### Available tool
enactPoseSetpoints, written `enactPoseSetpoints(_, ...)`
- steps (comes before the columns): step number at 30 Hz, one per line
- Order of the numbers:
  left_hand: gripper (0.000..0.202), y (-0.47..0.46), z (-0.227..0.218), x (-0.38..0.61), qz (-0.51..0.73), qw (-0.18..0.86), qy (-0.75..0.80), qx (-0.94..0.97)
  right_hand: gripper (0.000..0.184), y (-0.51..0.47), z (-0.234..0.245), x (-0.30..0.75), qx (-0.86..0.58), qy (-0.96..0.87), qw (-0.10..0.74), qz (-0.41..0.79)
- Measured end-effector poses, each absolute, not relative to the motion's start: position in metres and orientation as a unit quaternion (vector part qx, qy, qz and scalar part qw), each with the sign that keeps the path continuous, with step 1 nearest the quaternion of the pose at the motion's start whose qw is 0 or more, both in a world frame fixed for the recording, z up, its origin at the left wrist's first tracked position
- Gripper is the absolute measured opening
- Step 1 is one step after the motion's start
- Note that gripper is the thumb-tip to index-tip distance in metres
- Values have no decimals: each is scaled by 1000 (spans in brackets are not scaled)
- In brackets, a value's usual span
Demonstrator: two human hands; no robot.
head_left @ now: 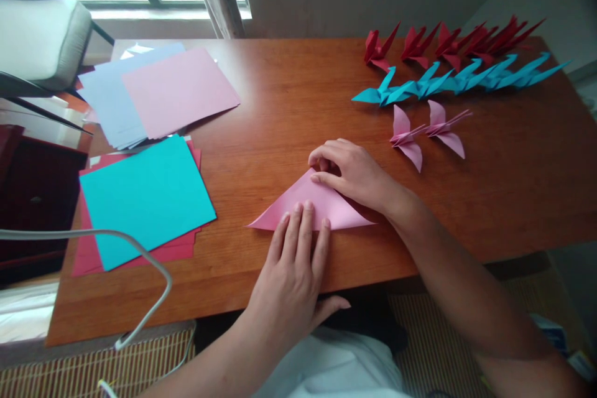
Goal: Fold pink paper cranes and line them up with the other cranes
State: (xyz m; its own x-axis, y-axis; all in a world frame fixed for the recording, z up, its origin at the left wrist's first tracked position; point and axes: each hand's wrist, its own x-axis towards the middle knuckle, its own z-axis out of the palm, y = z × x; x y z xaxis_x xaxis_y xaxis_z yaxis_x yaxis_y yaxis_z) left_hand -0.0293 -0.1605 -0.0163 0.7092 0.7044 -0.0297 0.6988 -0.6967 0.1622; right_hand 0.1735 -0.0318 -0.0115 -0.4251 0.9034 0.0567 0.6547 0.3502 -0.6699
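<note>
A pink sheet folded into a triangle [321, 202] lies on the wooden table [280, 106] in front of me. My left hand [293, 273] rests flat on its lower edge, fingers stretched out and pressing the paper down. My right hand [352, 171] sits at the triangle's top corner, with its fingertips curled and pinching the paper there.
Stacks of paper lie at the left: a teal sheet [144, 199] over red ones, and pink [180, 90] and pale blue sheets [105, 96] behind. Folded cranes stand at the back right: red [448, 43], teal [461, 78] and two pink [424, 134]. A white cable [140, 255] crosses the front left edge.
</note>
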Motion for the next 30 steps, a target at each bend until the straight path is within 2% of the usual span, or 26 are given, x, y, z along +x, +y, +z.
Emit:
enactPoseSetpoints(9, 115, -159, -11, -26, 18, 115, 383, 916, 5, -32, -12, 174, -491, -797, 210, 282)
enactPoseSetpoints(25, 125, -158, -10, -20, 8, 115, 394, 912, 4, -34, -12, 176, -486, -796, 236, 275)
enactPoseSetpoints(30, 126, -157, -13, -19, 14, 107, 391, 914, 15, -80, -2, 177, -519, -794, 252, 193)
